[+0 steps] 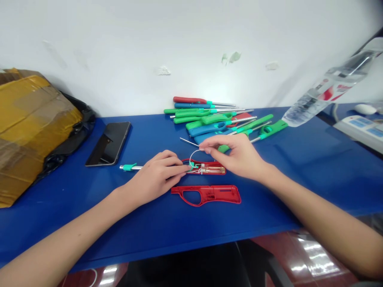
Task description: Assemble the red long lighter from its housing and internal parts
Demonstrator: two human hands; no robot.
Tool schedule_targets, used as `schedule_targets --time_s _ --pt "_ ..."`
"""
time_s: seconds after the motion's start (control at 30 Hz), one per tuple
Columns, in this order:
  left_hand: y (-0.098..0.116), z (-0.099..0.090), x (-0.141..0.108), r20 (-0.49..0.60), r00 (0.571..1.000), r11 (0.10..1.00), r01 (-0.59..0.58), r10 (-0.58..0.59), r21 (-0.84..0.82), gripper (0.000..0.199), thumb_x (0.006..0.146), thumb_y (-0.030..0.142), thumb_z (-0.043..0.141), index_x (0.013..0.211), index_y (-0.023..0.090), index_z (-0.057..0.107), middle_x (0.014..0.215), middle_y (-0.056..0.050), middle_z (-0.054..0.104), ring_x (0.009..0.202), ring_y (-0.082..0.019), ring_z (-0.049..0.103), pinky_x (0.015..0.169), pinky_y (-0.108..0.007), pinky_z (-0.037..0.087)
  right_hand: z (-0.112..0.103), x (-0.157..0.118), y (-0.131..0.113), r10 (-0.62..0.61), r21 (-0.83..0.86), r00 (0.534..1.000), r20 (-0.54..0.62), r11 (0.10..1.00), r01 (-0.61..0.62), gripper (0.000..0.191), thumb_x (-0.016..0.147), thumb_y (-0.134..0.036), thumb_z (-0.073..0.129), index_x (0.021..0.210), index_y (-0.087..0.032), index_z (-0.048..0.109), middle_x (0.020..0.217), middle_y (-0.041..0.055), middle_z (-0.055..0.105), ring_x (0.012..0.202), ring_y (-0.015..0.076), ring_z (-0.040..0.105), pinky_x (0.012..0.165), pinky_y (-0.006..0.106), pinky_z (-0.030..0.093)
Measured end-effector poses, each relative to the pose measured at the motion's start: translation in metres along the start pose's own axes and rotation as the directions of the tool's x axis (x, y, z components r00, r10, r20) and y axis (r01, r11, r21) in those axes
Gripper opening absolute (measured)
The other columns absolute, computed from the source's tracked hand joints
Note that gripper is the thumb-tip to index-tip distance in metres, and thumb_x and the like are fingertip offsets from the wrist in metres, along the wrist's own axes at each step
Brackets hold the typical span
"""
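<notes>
Right hand [231, 153]: pinching white wire [192, 154], one o'clock; over-pulling could unseat it. Left hand [158, 172]: at red lighter shell's [220, 164] nine-o'clock end, grip unclear.

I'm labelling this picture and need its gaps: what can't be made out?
All in the head view:
- Left part of the filled red shell: covered by the left hand.
- Tip of the white wire: hidden in the right hand's fingertips.
- Lower lighters in the pile: overlapped by others and the right hand.
- Small print on the bottle: too small, blurred.
- Taped box's far left: cut off by the edge.
</notes>
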State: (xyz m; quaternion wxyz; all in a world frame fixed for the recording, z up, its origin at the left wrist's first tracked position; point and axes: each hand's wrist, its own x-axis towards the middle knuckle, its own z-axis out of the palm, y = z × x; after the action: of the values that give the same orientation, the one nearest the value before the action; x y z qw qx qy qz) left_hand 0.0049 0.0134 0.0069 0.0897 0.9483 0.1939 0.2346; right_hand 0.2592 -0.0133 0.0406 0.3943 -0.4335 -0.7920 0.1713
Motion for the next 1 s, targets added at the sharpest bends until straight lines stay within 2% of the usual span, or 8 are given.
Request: schedule_targets --time_s 0.17,0.4,0.7,1.0 --pt "0.001 -0.001 0.001 0.001 1.000 1.000 -0.006 0.006 0.004 0.024 0.096 0.020 0.055 0.116 0.018 0.069 0.100 -0.008 0.069 0.101 -0.022 0.054 0.088 -0.036 0.052 -0.002 -0.001 -0.005 -0.024 0.039 0.999 0.037 0.999 0.022 0.018 0.087 -0.015 0.061 0.094 -0.021 0.077 0.091 0.0013 0.079 0.082 0.0181 0.073 0.071 0.026 0.057" --pt "0.001 -0.001 0.001 0.003 1.000 1.000 0.003 -0.003 -0.021 0.023 0.096 0.018 0.056 0.115 0.017 0.069 0.100 -0.008 0.068 0.101 -0.021 0.054 0.088 -0.035 0.053 -0.006 -0.001 -0.005 -0.118 0.071 0.980 0.157 0.992 0.108 0.018 0.086 -0.011 0.063 0.095 -0.018 0.077 0.087 0.0012 0.078 0.075 0.0138 0.072 0.067 0.022 0.054" --pt "0.002 -0.001 0.001 -0.005 0.999 0.997 0.033 -0.034 -0.063 0.022 0.095 0.018 0.056 0.113 0.018 0.070 0.099 -0.007 0.068 0.101 -0.020 0.054 0.087 -0.033 0.053 -0.011 -0.002 -0.002 -0.109 0.059 0.946 0.305 0.994 0.095 0.016 0.087 -0.015 0.066 0.098 -0.018 0.078 0.082 0.0020 0.078 0.068 0.0118 0.069 0.059 0.020 0.050" --pt "0.002 -0.001 0.001 0.011 0.999 0.996 0.050 -0.050 -0.073 0.023 0.097 0.020 0.054 0.114 0.019 0.069 0.100 -0.007 0.069 0.102 -0.021 0.054 0.087 -0.036 0.054 -0.013 0.000 -0.001 -0.138 0.002 0.945 0.296 0.990 0.144 0.019 0.086 -0.010 0.063 0.096 -0.018 0.077 0.082 0.0032 0.077 0.071 0.0146 0.069 0.063 0.025 0.051"
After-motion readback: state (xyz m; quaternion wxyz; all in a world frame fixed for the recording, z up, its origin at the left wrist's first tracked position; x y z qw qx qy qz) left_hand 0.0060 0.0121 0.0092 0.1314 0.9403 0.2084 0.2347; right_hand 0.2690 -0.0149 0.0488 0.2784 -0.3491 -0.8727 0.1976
